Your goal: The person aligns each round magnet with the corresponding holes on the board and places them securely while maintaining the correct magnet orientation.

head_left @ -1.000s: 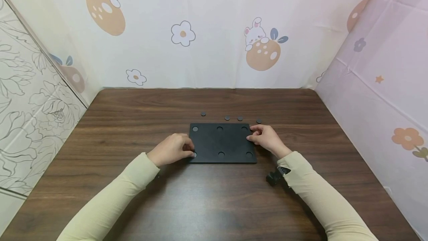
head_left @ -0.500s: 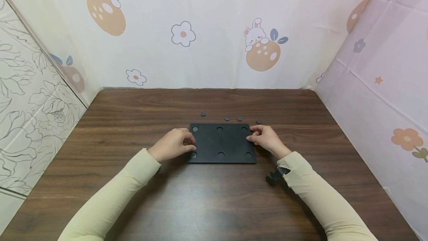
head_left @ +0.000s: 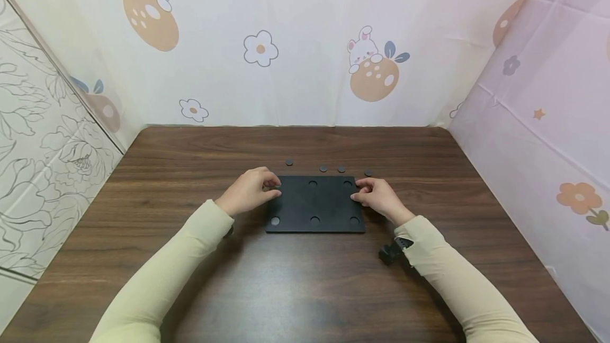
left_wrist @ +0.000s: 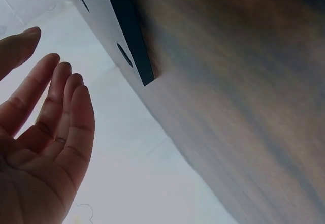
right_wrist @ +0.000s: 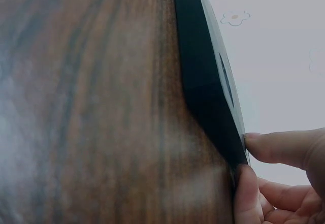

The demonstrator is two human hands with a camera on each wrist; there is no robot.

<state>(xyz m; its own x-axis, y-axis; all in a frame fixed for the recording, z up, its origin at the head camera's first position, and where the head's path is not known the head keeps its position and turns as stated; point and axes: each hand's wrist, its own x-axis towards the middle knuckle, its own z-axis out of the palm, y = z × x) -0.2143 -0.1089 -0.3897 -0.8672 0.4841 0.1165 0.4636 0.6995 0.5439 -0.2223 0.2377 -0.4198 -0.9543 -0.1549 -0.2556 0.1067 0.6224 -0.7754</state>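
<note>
A flat black board with round recesses along its front and back edges lies on the table. A grey disc sits in its front left recess. My left hand hovers over the board's back left corner, covering the recess there. In the left wrist view its fingers are relaxed and apart from the board, holding nothing. My right hand grips the board's right edge; in the right wrist view the thumb rests on the top face and a fingertip touches the side. Other recesses, such as the front middle one, hold no visible disc.
Several small dark discs lie loose behind the board, among them a left one and a right one. A black wrist device hangs below my right sleeve. Patterned curtains border the brown table.
My left hand has left the front left disc and moved back along the board's left edge to the back corner. The right hand has stayed in place.
</note>
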